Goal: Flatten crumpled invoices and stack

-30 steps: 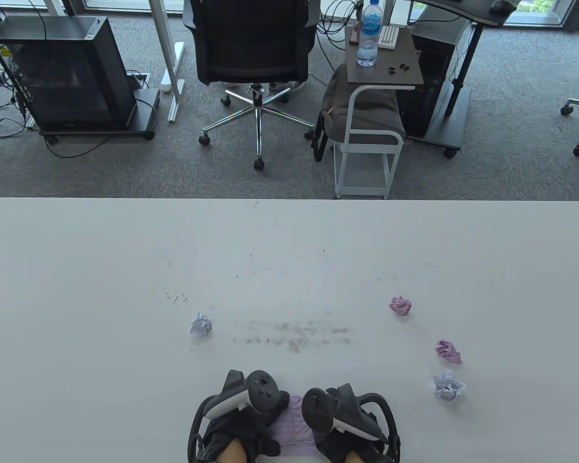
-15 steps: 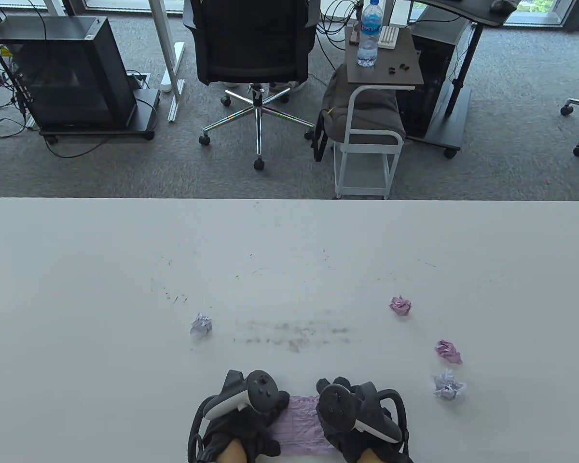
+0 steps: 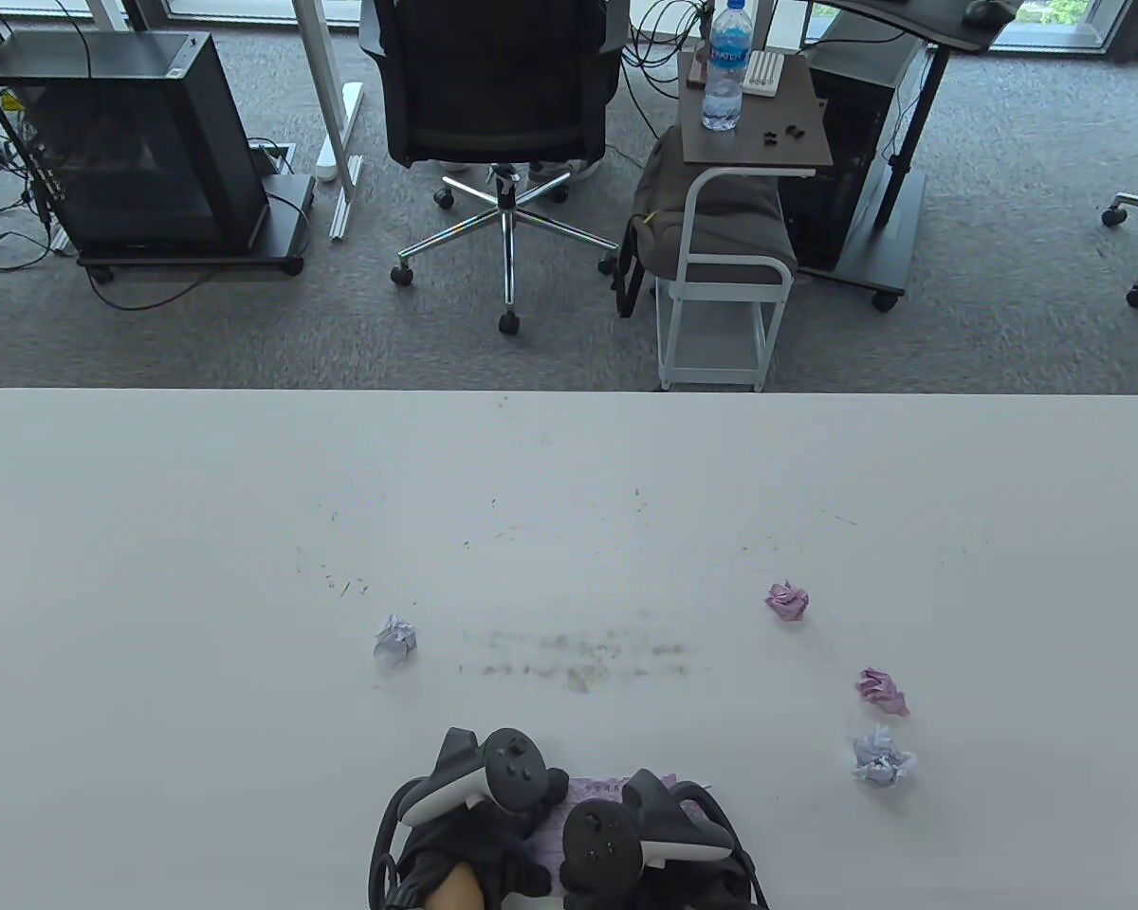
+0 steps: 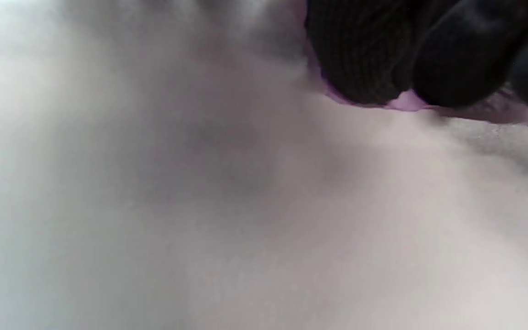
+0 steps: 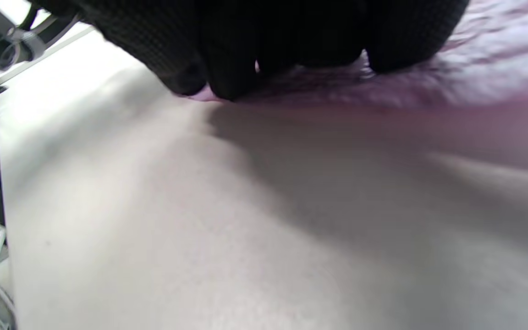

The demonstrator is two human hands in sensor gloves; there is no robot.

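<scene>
Both my hands sit at the near edge of the white worktop (image 3: 152,569), on a pink invoice (image 3: 596,789) lying between them. My left hand (image 3: 474,825) presses its fingertips (image 4: 360,59) down on the sheet's left edge. My right hand (image 3: 645,844) bears on the same sheet with fingers (image 5: 227,68) that look curled, though the blur leaves me unable to tell whether that grip pinches paper or only pushes. Four crumpled invoices lie well apart from my hands: a pale ball (image 3: 395,640) to the left, and a pink ball (image 3: 787,600), another pink ball (image 3: 882,690) and a pale lilac ball (image 3: 882,757) to the right.
</scene>
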